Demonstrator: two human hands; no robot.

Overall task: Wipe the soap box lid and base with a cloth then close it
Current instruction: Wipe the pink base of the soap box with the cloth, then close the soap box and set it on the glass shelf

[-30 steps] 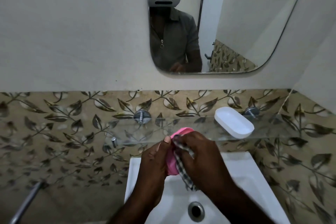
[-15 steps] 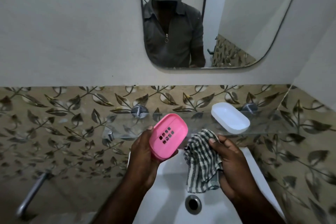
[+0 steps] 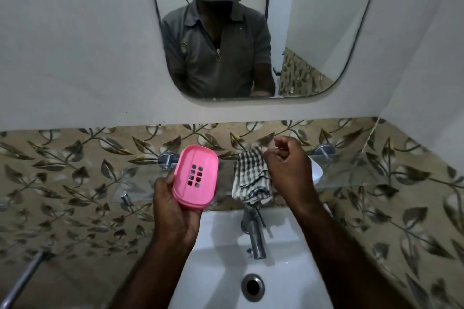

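Where a second ago the right fingers (image 3: 277, 144) were rubbing the checked cloth (image 3: 251, 178) against the pink soap box base (image 3: 195, 178), they now pinch the cloth by its upper corner. They are curled tight, and the cloth hangs loose at the level of the glass shelf (image 3: 356, 173). The right hand (image 3: 286, 173) has lifted away from the base and up in front of the white soap box lid (image 3: 317, 170), which lies on that shelf. The left hand (image 3: 173, 211) keeps its grip on the lower end of the base, thumb along the left edge, holding it above the sink (image 3: 221, 253) with the drain holes facing the camera. Wiping of the base looks finished, and the lid seems to be next, either to be wiped or fetched for closing. Only a sliver of the lid shows past the right hand, so I cannot tell whether the fingers touch it. The left fingers are hidden behind the base, and the cloth's lower end covers the top of the tap (image 3: 254, 236).
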